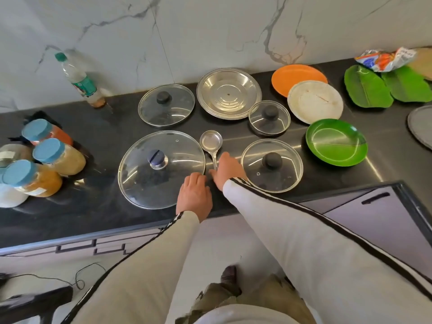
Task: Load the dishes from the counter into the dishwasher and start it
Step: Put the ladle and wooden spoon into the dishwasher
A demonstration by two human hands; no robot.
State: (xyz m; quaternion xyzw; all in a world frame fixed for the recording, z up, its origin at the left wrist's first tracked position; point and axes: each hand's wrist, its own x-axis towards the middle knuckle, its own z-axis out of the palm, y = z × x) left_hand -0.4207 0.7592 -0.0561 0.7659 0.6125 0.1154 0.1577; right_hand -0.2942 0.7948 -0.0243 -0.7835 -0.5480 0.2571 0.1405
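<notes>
A steel ladle (pixel 211 141) lies on the dark counter (pixel 105 141) between two glass lids. My right hand (pixel 228 170) covers the end of its handle, fingers closed around it. My left hand (pixel 194 194) sits at the near right rim of the large glass lid (pixel 161 168), fingers bent down; whether they grip the rim is hidden. More dishes lie around: a lid with a black knob (pixel 272 164), a small lid (pixel 269 117), a far lid (pixel 166 105), a steel plate (pixel 229 92), an orange plate (pixel 298 77), a white plate (pixel 314 101) and a green plate (pixel 336 142).
Several blue-capped jars (pixel 46 157) stand at the left and a plastic bottle (pixel 80 80) leans on the marble wall. Green leaf-shaped plates (pixel 368 90) and a snack bag (pixel 383 59) lie far right. A grey front panel with a dark handle (pixel 375 198) sits below the counter's right end.
</notes>
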